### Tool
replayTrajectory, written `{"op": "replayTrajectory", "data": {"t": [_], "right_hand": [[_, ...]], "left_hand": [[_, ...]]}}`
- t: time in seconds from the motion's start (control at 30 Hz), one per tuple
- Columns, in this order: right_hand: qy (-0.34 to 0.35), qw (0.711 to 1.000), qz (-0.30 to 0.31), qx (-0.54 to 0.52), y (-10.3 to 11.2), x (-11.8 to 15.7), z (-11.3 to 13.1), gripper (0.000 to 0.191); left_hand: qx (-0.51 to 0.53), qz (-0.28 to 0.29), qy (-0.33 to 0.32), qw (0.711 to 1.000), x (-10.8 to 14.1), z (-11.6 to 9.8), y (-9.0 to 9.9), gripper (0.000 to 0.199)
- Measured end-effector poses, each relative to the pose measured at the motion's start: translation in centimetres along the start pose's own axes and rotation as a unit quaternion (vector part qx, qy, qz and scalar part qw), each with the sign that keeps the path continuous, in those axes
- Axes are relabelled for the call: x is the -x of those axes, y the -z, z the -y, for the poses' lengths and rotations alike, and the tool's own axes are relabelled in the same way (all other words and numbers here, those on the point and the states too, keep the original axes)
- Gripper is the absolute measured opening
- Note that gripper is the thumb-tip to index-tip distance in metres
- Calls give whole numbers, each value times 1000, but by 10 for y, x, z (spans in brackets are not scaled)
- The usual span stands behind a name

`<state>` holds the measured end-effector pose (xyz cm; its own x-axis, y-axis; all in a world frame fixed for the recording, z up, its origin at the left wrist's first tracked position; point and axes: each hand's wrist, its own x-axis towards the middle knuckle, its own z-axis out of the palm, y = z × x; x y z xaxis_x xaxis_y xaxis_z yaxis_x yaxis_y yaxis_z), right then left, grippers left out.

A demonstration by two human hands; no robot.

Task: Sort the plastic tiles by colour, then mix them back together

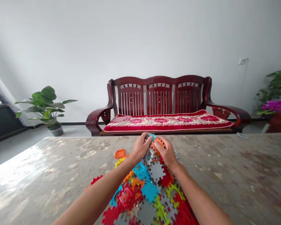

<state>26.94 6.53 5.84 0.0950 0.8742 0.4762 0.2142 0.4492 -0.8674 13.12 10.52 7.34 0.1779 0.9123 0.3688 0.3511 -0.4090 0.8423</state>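
Above the far end of a heap of toothed plastic building tiles, my two hands meet. My left hand (141,146) is closed on a blue toothed tile (152,136), its thumb against the tile's edge. An orange toothed tile (158,145) is pinched in my right hand (168,152), right beside the blue one. The two tiles touch or overlap; whether they are locked together I cannot tell. Below my hands lie a grey square tile (157,171), a blue tile (150,191) and several red, green and orange ones, partly hidden by my forearms.
The table (215,168) has a patterned cover. A loose orange tile (120,153) lies left of my hands, a grey piece (242,135) near the far right edge. Behind stands a wooden bench (159,97) with a red cushion (168,121); a potted plant (49,106) is at left.
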Motion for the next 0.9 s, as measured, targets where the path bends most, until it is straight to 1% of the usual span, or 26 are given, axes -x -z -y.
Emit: {"op": "replayTrajectory", "data": {"t": [0.07,0.13,0.2,0.27,0.33,0.4,0.43,0.5,0.53,0.57,0.63,0.67,0.7,0.77,0.8,0.9], "right_hand": [[-13,998,53,-12,1,5,10,28],[-25,995,91,-7,2,10,19,30],[-41,993,111,17,3,16,26,33],[-58,988,138,44,6,25,30,36],[-68,982,168,55,10,36,33,38],[-72,980,178,50,16,48,34,40],[-71,981,174,49,19,55,35,41],[-59,984,159,62,25,68,38,42],[-48,985,150,73,27,74,39,42],[-33,986,141,86,28,79,40,42],[-3,987,123,104,28,86,42,40],[8,988,111,106,27,88,42,38],[15,990,98,103,25,88,41,37],[10,994,69,86,21,86,39,35],[0,996,54,75,19,84,39,34],[-37,999,17,34,14,74,40,34]], "left_hand": [[-13,-2,4,1000,16,-5,8,25],[-19,6,10,1000,31,-9,17,26],[-25,24,14,999,47,-13,27,29],[-54,59,10,997,62,-16,38,34],[-110,109,-23,988,80,-19,49,39],[-171,163,-92,967,101,-23,61,39],[-198,180,-126,955,112,-26,66,36],[-254,200,-167,931,137,-30,74,33],[-282,211,-183,918,150,-32,76,40],[-304,224,-189,907,162,-34,77,51],[-326,274,-203,882,184,-36,75,79],[-334,291,-206,873,192,-36,72,88],[-343,308,-207,863,199,-37,68,92],[-365,316,-200,853,206,-35,59,93],[-375,313,-198,850,208,-33,55,89],[-394,292,-210,846,206,-25,47,68]]}}
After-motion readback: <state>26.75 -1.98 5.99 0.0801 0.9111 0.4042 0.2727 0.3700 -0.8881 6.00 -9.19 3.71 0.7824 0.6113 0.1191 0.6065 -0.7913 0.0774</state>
